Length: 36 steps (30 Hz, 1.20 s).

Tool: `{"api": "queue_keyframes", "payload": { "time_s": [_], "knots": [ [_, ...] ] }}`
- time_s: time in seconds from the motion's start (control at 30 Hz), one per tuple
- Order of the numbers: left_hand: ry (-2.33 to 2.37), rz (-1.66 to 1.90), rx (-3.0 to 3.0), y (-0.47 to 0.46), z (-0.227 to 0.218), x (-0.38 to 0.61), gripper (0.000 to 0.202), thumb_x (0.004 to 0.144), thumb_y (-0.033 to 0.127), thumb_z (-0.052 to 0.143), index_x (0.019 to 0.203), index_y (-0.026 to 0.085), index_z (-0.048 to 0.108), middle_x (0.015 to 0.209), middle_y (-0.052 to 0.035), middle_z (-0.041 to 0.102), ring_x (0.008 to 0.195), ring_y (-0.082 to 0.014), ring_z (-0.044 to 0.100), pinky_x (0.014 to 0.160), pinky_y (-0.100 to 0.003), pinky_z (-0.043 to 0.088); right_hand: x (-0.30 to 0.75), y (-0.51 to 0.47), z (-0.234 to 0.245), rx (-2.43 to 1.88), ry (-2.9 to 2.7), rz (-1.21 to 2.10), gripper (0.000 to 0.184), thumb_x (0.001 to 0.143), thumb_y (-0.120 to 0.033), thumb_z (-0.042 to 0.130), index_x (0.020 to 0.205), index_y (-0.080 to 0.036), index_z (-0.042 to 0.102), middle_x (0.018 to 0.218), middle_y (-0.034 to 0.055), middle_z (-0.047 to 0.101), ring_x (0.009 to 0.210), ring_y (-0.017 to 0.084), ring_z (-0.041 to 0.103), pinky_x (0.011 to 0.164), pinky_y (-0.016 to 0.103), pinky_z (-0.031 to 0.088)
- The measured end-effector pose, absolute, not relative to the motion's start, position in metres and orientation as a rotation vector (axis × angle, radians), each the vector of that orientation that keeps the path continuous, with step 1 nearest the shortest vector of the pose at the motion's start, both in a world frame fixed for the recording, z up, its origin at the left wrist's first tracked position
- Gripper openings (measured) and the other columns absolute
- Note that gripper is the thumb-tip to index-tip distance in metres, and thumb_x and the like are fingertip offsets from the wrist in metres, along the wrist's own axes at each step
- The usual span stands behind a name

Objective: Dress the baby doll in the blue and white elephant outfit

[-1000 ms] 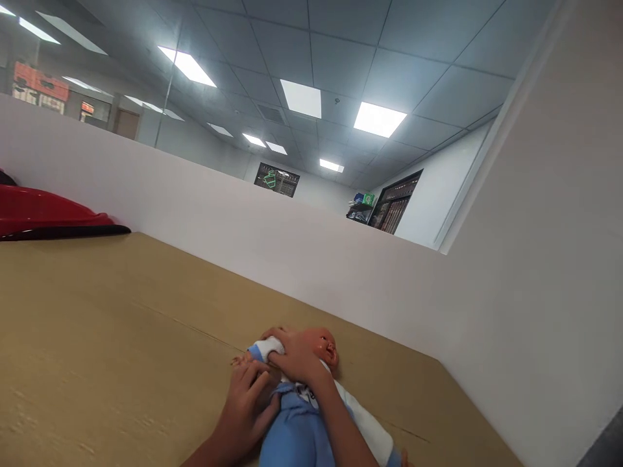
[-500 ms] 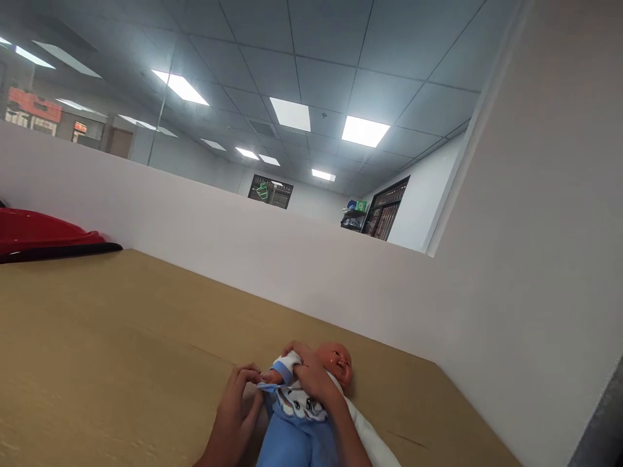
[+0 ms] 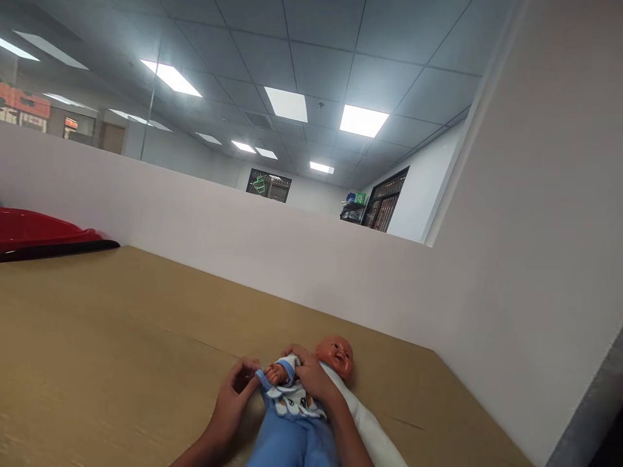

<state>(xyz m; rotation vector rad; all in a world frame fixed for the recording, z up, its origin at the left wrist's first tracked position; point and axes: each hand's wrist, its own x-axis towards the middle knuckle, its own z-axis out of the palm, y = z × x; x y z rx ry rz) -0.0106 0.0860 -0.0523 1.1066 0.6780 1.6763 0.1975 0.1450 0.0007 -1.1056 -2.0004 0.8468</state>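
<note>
A baby doll (image 3: 335, 355) lies on its back, head toward the wall, dressed in blue trousers (image 3: 292, 441) and a white shirt (image 3: 294, 402) with blue trim and a printed animal face. My left hand (image 3: 237, 392) is closed at the doll's side, thumb and fingers pinching the shirt's blue hem beside the doll's small hand (image 3: 276, 374). Across the doll's chest lies my right hand (image 3: 311, 376), its fingers wrapped round the white sleeve (image 3: 292, 361) near the blue cuff. My right forearm covers part of the shirt and trousers.
The doll rests on a tan tabletop (image 3: 121, 350). A low white partition (image 3: 272, 253) with glass above borders it at the back, and a white wall (image 3: 525, 292) stands at right. At far left is a red basin-like object (image 3: 39, 230) with a dark edge.
The doll's small hand now shows more fully above the hem, out past the cuff. My left hand has shifted slightly, still at the hem; the right stays on the sleeve. The camera view tilted a little.
</note>
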Motion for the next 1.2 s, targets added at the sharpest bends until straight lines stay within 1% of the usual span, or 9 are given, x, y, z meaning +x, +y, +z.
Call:
{"api": "queue_keyframes", "payload": {
  "time_s": [0.23, 0.47, 0.67, 0.8, 0.9, 0.97, 1.03, 1.1, 1.2],
  "knots": [
    [0.630, 1.678, 1.099, 0.088, -0.054, -0.012, 0.052, 0.066, 0.065, 0.099, 0.077, 0.021, 0.074, 0.083, -0.0044, 0.069, 0.087, -0.0274, 0.064, 0.083, -0.033, 0.052, 0.197, 0.143, 0.000, -1.149, -2.002, 0.786, 0.032, 0.061, -0.020, 0.048, 0.089, -0.022, 0.063, 0.092, 0.0013, 0.067, 0.089, 0.021, 0.060, 0.082, 0.030, 0.045],
    [0.562, 1.611, 1.031, 0.085, -0.047, -0.007, 0.043, 0.071, 0.056, 0.095, 0.074, 0.020, 0.071, 0.082, -0.0053, 0.070, 0.087, -0.0287, 0.066, 0.084, -0.035, 0.054, 0.192, 0.135, 0.006, -1.189, -2.096, 0.768, 0.034, 0.060, -0.018, 0.051, 0.089, -0.022, 0.068, 0.095, 0.0048, 0.073, 0.094, 0.025, 0.064, 0.082, 0.032, 0.048],
    [0.611, 1.604, 0.910, 0.091, -0.051, -0.008, 0.039, 0.066, 0.044, 0.095, 0.074, 0.022, 0.065, 0.077, 0.0000, 0.065, 0.077, -0.0215, 0.061, 0.074, -0.028, 0.052, 0.189, 0.131, 0.006, -1.208, -2.170, 0.711, 0.034, 0.065, -0.015, 0.052, 0.089, -0.023, 0.074, 0.102, 0.0059, 0.076, 0.105, 0.026, 0.066, 0.097, 0.035, 0.047],
    [0.667, 1.569, 0.939, 0.099, -0.055, -0.011, 0.036, 0.064, 0.042, 0.095, 0.074, 0.021, 0.067, 0.077, -0.0004, 0.065, 0.074, -0.0203, 0.059, 0.068, -0.026, 0.049, 0.187, 0.128, 0.007, -1.163, -2.239, 0.722, 0.035, 0.068, -0.013, 0.055, 0.095, -0.022, 0.077, 0.103, 0.0073, 0.076, 0.105, 0.025, 0.067, 0.098, 0.036, 0.048],
    [0.688, 1.498, 0.982, 0.100, -0.057, -0.011, 0.035, 0.065, 0.044, 0.094, 0.077, 0.020, 0.071, 0.078, -0.0034, 0.068, 0.072, -0.0221, 0.061, 0.068, -0.029, 0.050, 0.185, 0.121, 0.014, -1.110, -2.298, 0.770, 0.028, 0.076, -0.013, 0.058, 0.094, -0.020, 0.077, 0.109, 0.0084, 0.077, 0.113, 0.024, 0.068, 0.102, 0.034, 0.049],
    [0.700, 1.462, 1.012, 0.099, -0.058, -0.009, 0.038, 0.066, 0.049, 0.095, 0.081, 0.020, 0.075, 0.085, -0.0058, 0.073, 0.080, -0.0248, 0.065, 0.074, -0.031, 0.052, 0.181, 0.113, 0.020, -1.100, -2.312, 0.783, 0.020, 0.083, -0.017, 0.060, 0.091, -0.021, 0.078, 0.115, 0.0080, 0.077, 0.122, 0.023, 0.066, 0.109, 0.033, 0.047],
    [0.709, 1.434, 1.043, 0.099, -0.058, -0.009, 0.045, 0.065, 0.057, 0.095, 0.085, 0.020, 0.078, 0.091, -0.0078, 0.076, 0.091, -0.0284, 0.067, 0.083, -0.032, 0.053, 0.174, 0.102, 0.025, -1.131, -2.282, 0.755, 0.016, 0.090, -0.028, 0.065, 0.095, -0.023, 0.080, 0.123, 0.0087, 0.074, 0.127, 0.025, 0.063, 0.114, 0.037, 0.044],
    [0.715, 1.401, 1.070, 0.098, -0.056, -0.008, 0.053, 0.064, 0.067, 0.095, 0.085, 0.021, 0.080, 0.094, -0.0087, 0.077, 0.099, -0.0313, 0.067, 0.090, -0.034, 0.053, 0.165, 0.090, 0.030, -1.251, -2.202, 0.638, 0.020, 0.090, -0.038, 0.072, 0.102, -0.025, 0.080, 0.127, 0.0097, 0.071, 0.128, 0.028, 0.061, 0.116, 0.043, 0.042],
    [0.706, 1.346, 1.084, 0.096, -0.055, -0.007, 0.059, 0.066, 0.075, 0.091, 0.091, 0.022, 0.082, 0.100, -0.0085, 0.079, 0.104, -0.0334, 0.069, 0.099, -0.037, 0.052, 0.149, 0.076, 0.034, -1.494, -2.060, 0.398, 0.017, 0.085, -0.031, 0.075, 0.100, -0.026, 0.079, 0.117, 0.0105, 0.070, 0.121, 0.031, 0.062, 0.111, 0.045, 0.044]
  ]
}}
